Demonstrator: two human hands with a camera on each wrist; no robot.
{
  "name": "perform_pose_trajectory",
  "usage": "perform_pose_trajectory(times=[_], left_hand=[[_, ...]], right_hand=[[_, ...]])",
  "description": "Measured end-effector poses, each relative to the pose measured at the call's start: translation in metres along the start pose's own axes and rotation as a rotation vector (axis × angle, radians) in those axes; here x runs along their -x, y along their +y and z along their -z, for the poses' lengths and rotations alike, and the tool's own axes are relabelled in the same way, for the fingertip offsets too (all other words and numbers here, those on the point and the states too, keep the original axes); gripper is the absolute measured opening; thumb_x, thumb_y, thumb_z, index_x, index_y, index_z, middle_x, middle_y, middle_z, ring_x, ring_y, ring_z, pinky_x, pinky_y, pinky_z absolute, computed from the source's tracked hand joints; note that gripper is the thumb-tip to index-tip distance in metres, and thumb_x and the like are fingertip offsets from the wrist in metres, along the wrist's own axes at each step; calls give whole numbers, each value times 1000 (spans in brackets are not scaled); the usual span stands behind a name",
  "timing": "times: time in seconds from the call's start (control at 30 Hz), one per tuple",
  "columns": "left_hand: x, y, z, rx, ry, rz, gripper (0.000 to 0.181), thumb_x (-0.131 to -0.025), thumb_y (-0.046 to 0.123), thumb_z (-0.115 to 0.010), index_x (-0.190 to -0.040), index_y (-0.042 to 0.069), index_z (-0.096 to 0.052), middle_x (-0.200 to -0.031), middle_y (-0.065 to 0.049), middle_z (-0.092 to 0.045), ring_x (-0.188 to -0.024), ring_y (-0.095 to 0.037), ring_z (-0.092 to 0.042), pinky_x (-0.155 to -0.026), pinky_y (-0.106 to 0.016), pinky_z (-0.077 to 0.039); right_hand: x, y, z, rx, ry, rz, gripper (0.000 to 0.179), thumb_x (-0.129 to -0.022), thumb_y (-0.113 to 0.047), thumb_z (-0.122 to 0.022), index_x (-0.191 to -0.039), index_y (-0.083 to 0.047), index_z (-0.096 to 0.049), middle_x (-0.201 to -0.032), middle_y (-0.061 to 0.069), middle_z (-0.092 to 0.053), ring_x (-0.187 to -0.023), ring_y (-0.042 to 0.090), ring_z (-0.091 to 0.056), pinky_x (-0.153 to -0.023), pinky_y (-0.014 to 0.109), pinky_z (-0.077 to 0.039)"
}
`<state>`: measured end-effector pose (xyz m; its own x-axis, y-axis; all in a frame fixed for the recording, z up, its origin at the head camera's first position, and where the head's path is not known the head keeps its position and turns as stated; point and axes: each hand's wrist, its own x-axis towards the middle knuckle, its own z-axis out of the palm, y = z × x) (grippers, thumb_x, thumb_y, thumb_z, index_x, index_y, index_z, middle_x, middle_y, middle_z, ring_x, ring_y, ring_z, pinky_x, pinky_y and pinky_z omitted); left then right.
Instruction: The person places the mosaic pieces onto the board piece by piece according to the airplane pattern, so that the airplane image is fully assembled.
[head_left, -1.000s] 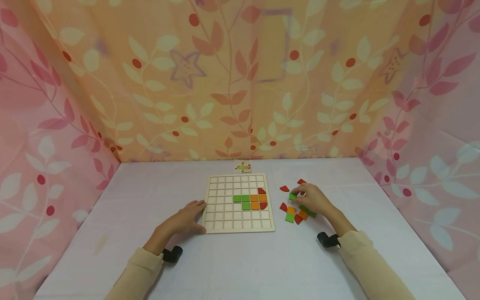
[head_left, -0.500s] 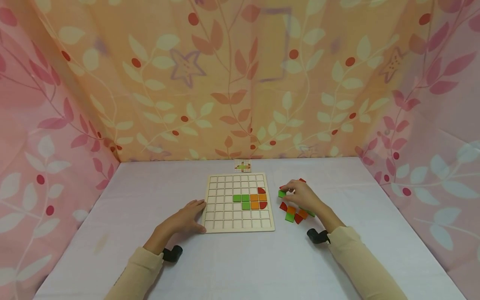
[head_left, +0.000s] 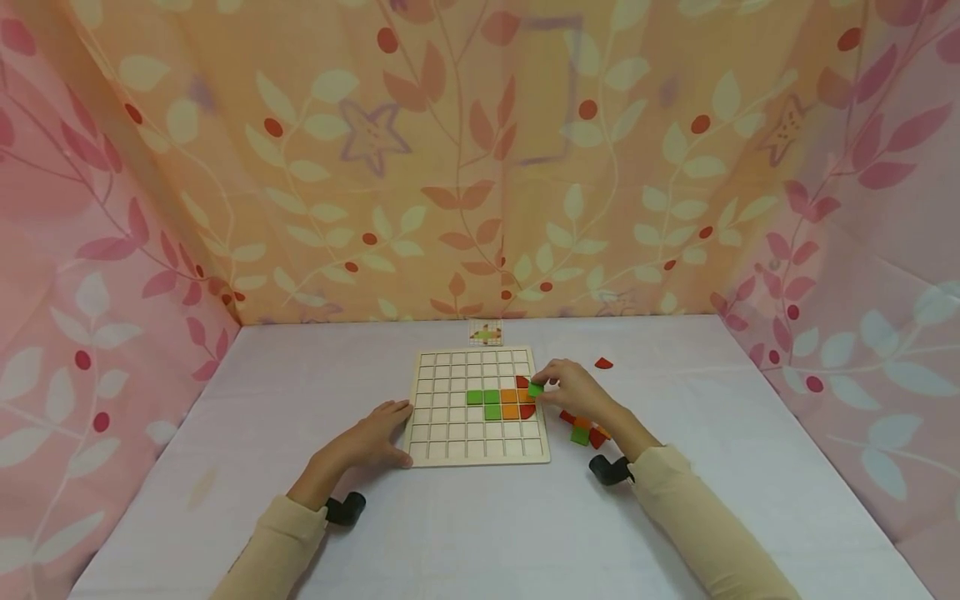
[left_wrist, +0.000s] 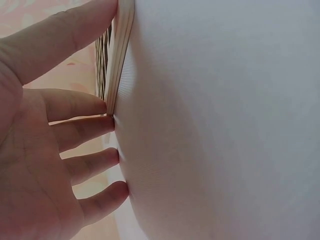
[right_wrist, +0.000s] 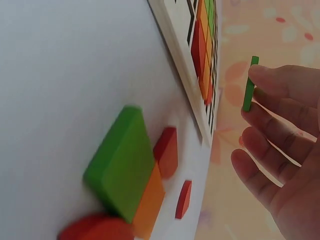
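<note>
Between thumb and fingertips my right hand (head_left: pixel 581 392) pinches a green square tile (right_wrist: pixel 250 85), held above the right edge of the wooden grid board (head_left: pixel 442 450). My left hand (head_left: pixel 372 435) touches the board's left edge with fingers spread and fairly straight; in the left wrist view its thumb (left_wrist: pixel 65 37) and fingertips meet the board's side. Green squares (head_left: pixel 483 397), orange squares (head_left: pixel 510 404) and red quarter-round tiles (head_left: pixel 527 412) lie in the grid's cells on the right half. The held tile partly covers an orange one in the head view.
Right of the board lie loose tiles: a green square (right_wrist: pixel 122 167), an orange one (right_wrist: pixel 149 202) and red pieces (head_left: pixel 603 363), some behind the right hand. A small pattern card (head_left: pixel 485 332) stands behind the board. Floral cloth (head_left: pixel 465 167) hangs around the white table (head_left: pixel 480 542).
My right hand has carried the green square tile leftward from the loose pile to over the board's right edge. The left hand has stayed in place.
</note>
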<state>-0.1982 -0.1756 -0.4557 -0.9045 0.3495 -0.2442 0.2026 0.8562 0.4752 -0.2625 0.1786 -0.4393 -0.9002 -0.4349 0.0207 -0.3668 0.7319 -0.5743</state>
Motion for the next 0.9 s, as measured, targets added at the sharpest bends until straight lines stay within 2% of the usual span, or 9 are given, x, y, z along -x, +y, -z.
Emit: perform_pose_trajectory(times=[0.13,0.27,0.4,0.5,0.9], left_hand=[[0,-1,0,0,3,-2,92,-74,23,-84,-147,-5,-36,-157,-22,-30,-147,-44,-21,-117,-59,-23],[0,-1,-1,4,2,4,92,-74,23,-84,-147,-4,-36,-157,-21,-30,-147,-44,-20,-117,-59,-23],[0,-2,-1,-2,6,4,92,-73,23,-84,-147,-4,-36,-157,-21,-31,-147,-44,-21,-117,-59,-23],[-1,-2,-2,-6,9,1,91,-73,22,-84,-147,-4,-37,-157,-21,-32,-147,-44,-21,-117,-59,-23],[0,-1,0,1,-1,2,90,-74,22,-83,-147,-4,-36,-157,-21,-31,-147,-44,-20,-117,-59,-22]], right_hand=[[-7,-7,-9,4,-20,17,26,-84,-16,-75,-109,-9,-74,-103,2,-69,-94,21,-57,-82,33,-50],[-12,-16,-14,23,-25,91,24,-83,-15,-76,-106,-7,-75,-100,3,-70,-92,20,-58,-80,33,-50],[-17,-25,-19,71,-29,164,22,-84,-14,-74,-105,-6,-75,-98,4,-70,-94,20,-60,-86,36,-51],[-21,-31,-23,82,-41,181,23,-85,-14,-74,-106,-6,-75,-99,4,-70,-95,20,-60,-89,37,-51],[-35,-49,-44,133,-68,231,22,-83,-15,-75,-104,-9,-76,-96,2,-69,-87,14,-56,-77,26,-47]])
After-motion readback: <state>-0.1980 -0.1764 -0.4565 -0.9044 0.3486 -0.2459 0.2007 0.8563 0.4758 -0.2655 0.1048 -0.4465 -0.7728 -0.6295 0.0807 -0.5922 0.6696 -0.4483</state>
